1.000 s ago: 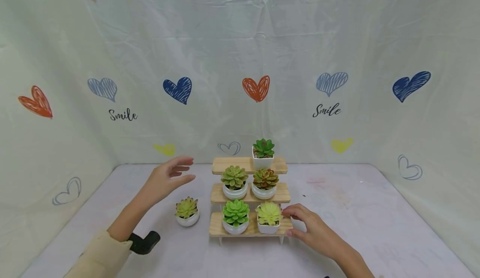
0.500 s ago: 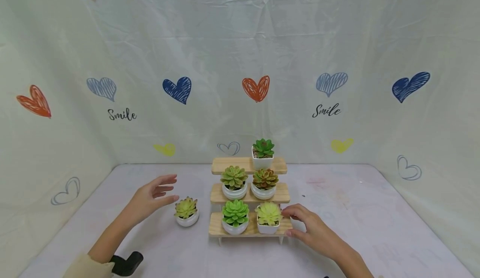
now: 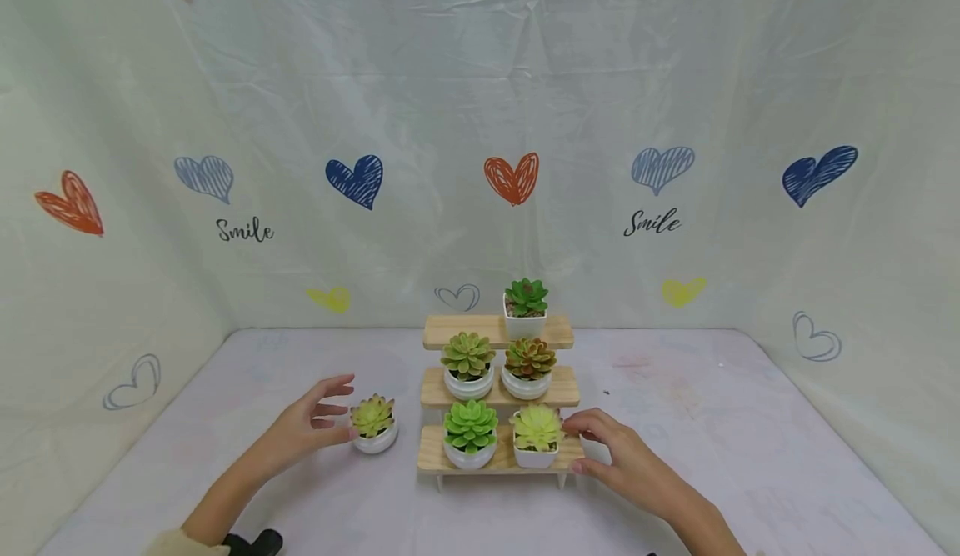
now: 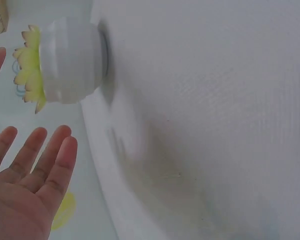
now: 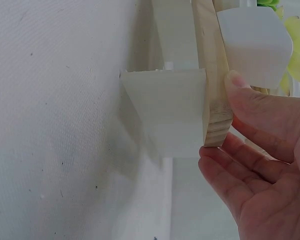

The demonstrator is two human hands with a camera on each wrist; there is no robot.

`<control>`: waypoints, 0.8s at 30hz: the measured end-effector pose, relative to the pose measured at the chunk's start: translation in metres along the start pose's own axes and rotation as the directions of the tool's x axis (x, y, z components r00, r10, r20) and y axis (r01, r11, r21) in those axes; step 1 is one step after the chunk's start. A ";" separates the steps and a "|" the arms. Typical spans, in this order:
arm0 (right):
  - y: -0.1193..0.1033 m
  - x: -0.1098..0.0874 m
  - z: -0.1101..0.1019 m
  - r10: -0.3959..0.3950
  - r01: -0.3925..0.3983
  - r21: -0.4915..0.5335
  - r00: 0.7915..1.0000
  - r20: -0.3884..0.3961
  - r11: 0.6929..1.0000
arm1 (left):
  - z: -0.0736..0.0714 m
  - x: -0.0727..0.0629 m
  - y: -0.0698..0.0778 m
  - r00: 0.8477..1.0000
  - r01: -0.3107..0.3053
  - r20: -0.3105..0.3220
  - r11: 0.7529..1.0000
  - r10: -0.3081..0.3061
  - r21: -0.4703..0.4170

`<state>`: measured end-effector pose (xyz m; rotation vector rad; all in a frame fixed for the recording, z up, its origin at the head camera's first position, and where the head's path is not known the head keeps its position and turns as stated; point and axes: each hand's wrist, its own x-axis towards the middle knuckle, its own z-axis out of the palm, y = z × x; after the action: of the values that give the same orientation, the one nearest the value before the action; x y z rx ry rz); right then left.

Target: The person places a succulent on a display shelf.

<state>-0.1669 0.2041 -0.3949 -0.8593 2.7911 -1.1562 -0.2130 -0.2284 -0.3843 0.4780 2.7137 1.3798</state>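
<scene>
A small potted succulent in a round white pot stands on the table, left of a three-tier wooden plant stand. My left hand is just left of that pot, fingers spread and thumb near its side. In the left wrist view a gap shows between the left fingers and the white pot. My right hand holds the right end of the stand's lowest shelf. The right wrist view shows the thumb on the wooden board and fingertips at its end.
A light green succulent in a square pot and a bright green one sit on the lowest shelf. Two more fill the middle shelf. One dark green succulent is at the top right. A printed curtain hangs behind the table.
My left hand has come down and back from beside the upper shelves to the left side of the lone succulent. The right hand has stayed at the stand.
</scene>
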 end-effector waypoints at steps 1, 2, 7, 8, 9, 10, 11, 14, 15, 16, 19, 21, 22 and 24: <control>0.000 0.000 0.000 0.001 -0.001 -0.002 1.000 0.000 1.000 | 0.001 0.000 -0.002 1.000 0.008 0.008 1.000 -0.008 -0.005; 0.000 0.000 0.000 0.001 -0.001 0.000 1.000 0.001 1.000 | 0.003 0.001 -0.003 1.000 0.013 0.015 1.000 -0.013 -0.009; 0.000 0.000 0.000 0.006 -0.006 0.007 1.000 0.004 1.000 | 0.009 0.001 -0.004 0.998 0.045 0.041 0.999 -0.044 -0.025; 0.000 0.000 0.000 0.007 -0.007 0.007 1.000 0.005 1.000 | 0.010 0.002 -0.004 0.998 0.047 0.044 0.999 -0.046 -0.020; 0.000 0.000 0.000 0.008 -0.008 0.006 1.000 0.005 1.000 | 0.010 0.002 -0.005 0.998 0.048 0.049 0.999 -0.047 -0.018; 0.000 0.001 0.000 0.010 -0.010 0.006 1.000 0.005 1.000 | 0.012 0.002 -0.005 0.997 0.056 0.048 0.998 -0.055 -0.011; 0.000 0.001 0.000 0.011 -0.011 0.008 1.000 0.006 1.000 | 0.012 0.003 -0.006 0.997 0.051 0.052 0.999 -0.050 -0.006; 0.000 0.001 0.000 0.011 -0.011 0.013 1.000 0.007 1.000 | 0.016 0.004 -0.007 0.995 0.088 0.044 0.996 -0.089 0.018; 0.000 0.001 0.000 0.010 -0.010 0.015 1.000 0.007 1.000 | 0.017 0.005 -0.007 0.994 0.101 0.042 0.995 -0.102 0.023; 0.000 0.001 0.000 0.009 -0.009 0.016 1.000 0.007 1.000 | 0.017 0.006 -0.007 0.993 0.114 0.039 0.993 -0.115 0.031; 0.000 0.000 0.000 0.004 -0.004 0.014 1.000 0.007 1.000 | 0.020 0.007 -0.007 0.990 0.136 0.033 0.990 -0.137 0.048; 0.000 0.000 0.000 0.005 -0.005 0.011 1.000 0.007 1.000 | 0.021 0.008 -0.008 0.988 0.146 0.034 0.988 -0.148 0.056; 0.000 0.001 0.000 0.004 -0.004 0.009 1.000 0.006 1.000 | 0.021 0.008 -0.008 0.988 0.146 0.035 0.987 -0.148 0.060; 0.000 0.001 0.000 0.006 -0.006 0.008 1.000 0.004 1.000 | 0.022 0.009 -0.009 0.986 0.157 0.038 0.985 -0.160 0.066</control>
<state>-0.1672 0.2036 -0.3944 -0.8516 2.7815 -1.1627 -0.2201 -0.2136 -0.4037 0.2845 2.7002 1.2342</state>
